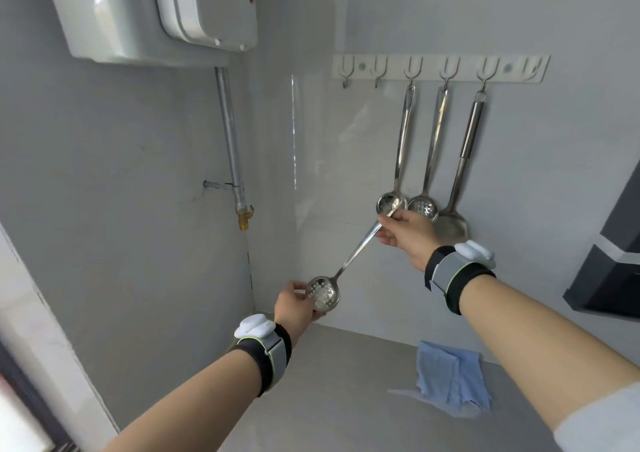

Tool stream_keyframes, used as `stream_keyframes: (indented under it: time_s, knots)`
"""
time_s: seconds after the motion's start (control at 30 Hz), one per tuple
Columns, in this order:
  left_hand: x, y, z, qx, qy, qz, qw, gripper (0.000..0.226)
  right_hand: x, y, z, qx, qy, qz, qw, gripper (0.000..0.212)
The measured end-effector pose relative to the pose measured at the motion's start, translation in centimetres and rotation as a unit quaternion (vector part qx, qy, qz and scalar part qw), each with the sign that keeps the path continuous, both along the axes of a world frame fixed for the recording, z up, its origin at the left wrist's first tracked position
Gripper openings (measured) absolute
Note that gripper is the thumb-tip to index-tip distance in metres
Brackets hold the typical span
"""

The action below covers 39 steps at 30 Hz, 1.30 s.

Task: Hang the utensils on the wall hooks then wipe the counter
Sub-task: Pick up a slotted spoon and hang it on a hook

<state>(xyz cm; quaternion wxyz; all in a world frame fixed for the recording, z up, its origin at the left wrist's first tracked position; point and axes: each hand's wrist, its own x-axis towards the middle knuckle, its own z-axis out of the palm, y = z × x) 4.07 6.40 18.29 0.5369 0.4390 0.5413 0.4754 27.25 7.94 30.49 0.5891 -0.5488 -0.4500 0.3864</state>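
Observation:
A steel slotted spoon slants across the middle of the view, held at both ends. My left hand grips its perforated bowl low down, and my right hand pinches the handle's top end. On the wall a white hook rail carries three hanging utensils: a ladle, a second slotted spoon and a spatula. The two left hooks and the far right hook are bare. A blue cloth lies crumpled on the grey counter.
A white water heater hangs at top left, with a metal pipe running down to a brass valve. A dark range hood juts in at the right edge. A pale window frame borders the left.

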Motion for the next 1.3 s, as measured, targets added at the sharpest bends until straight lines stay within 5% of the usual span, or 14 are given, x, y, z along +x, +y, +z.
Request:
stream_keyframes:
  time_s: [0.23, 0.67, 1.3]
  knots:
    - [3.4, 2.2, 4.7, 0.03, -0.104, -0.12, 0.987, 0.039, -1.9, 2.3, 5.1, 0.082, -0.006, -0.011, 0.997, 0.008]
    - [6.9, 7.7, 10.6, 0.092, -0.177, -0.167, 0.966, 0.048, -1.7, 7.0, 12.3, 0.14, -0.057, -0.055, 0.987, 0.017]
    - [7.3, 10.2, 9.9, 0.101, -0.185, -0.194, 0.958, 0.056, -1.3, 10.2, 13.2, 0.139, -0.077, -0.038, 0.987, 0.016]
